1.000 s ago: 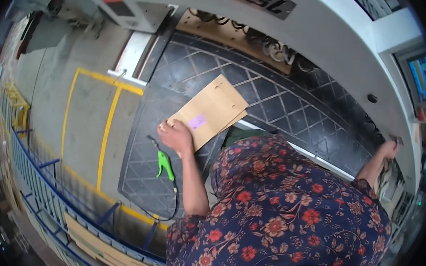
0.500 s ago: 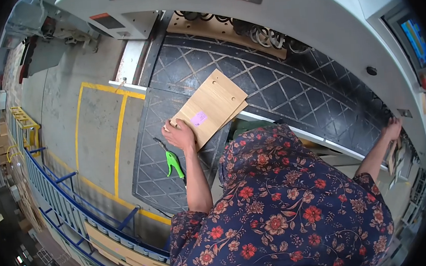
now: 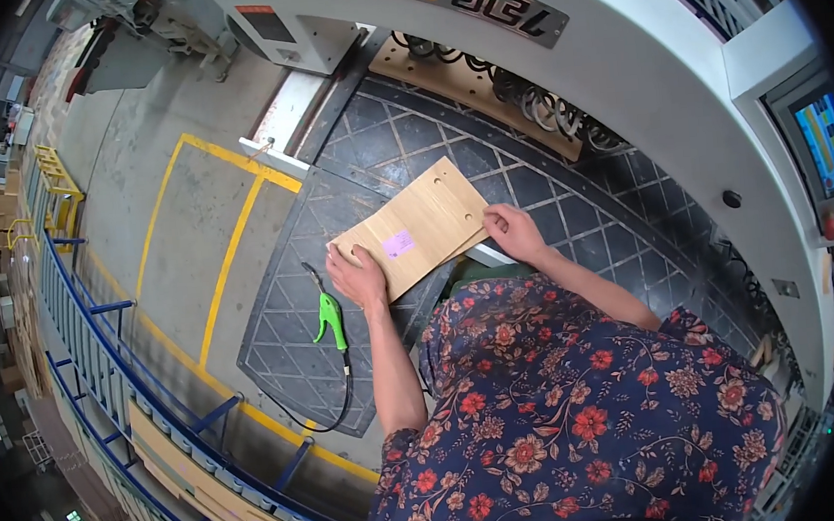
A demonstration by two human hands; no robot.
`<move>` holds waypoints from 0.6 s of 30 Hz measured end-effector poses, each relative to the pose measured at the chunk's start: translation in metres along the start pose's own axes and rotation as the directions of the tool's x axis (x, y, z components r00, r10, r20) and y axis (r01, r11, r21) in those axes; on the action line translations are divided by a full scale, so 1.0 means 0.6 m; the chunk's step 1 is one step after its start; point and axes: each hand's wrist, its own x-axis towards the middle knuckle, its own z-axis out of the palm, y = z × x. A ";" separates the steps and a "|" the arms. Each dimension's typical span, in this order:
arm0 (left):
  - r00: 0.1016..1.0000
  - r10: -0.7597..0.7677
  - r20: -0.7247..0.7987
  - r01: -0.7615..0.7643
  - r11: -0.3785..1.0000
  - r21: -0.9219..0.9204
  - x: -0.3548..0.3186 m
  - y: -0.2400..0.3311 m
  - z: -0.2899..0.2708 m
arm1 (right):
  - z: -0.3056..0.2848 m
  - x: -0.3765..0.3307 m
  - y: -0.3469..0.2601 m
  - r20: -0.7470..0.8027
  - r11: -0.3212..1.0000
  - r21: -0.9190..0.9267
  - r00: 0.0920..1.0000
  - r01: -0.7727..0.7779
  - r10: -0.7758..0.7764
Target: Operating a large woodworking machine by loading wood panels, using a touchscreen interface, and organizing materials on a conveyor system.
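A light wood-grain panel [image 3: 426, 215] lies slanted on the black table, with a pink label [image 3: 399, 244] on top and two round holes near its far right end. The edge of a second panel [image 3: 466, 246] shows beneath it. My left hand [image 3: 360, 279] grips the near left end, thumb on the top face and fingers at the edge. At the right corner my right hand [image 3: 516, 234] is closed, its bent fingers on the panel edge. A green air blow gun [image 3: 328, 318] with a black hose lies left of my left hand, touched by neither hand.
The black table [image 3: 291, 339] has a pale crisscross pattern. A white machine frame [image 3: 646, 56] arches over the far and right sides, with a screen [image 3: 821, 134] at right. Black coiled hoses [image 3: 532, 104] hang behind. A blue roller rack [image 3: 167, 388] with boards stands at left.
My right hand has come from the machine's far right side to the panel's right corner. My left hand stays on the panel. The view has shifted.
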 end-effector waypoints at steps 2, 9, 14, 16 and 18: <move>0.998 -0.042 0.044 0.042 0.999 -0.003 0.000 -0.002 0.000 | -0.001 0.027 0.004 -0.027 0.998 -0.056 1.000 0.012 -0.013; 1.000 -0.023 0.017 0.022 1.000 0.010 -0.006 -0.006 -0.005 | -0.019 0.072 0.086 0.102 0.980 -0.105 0.978 -0.170 0.181; 1.000 0.002 -0.008 -0.002 1.000 0.002 -0.007 -0.005 -0.012 | -0.007 0.067 0.101 0.078 0.949 0.088 0.952 -0.302 0.296; 1.000 -0.009 -0.022 0.009 1.000 -0.011 -0.007 -0.004 -0.012 | -0.006 0.070 0.100 0.083 0.949 0.112 0.955 -0.293 0.285; 0.999 -0.014 -0.031 0.014 1.000 -0.018 -0.007 -0.004 -0.010 | -0.012 0.075 0.097 0.076 0.947 0.088 0.950 -0.310 0.304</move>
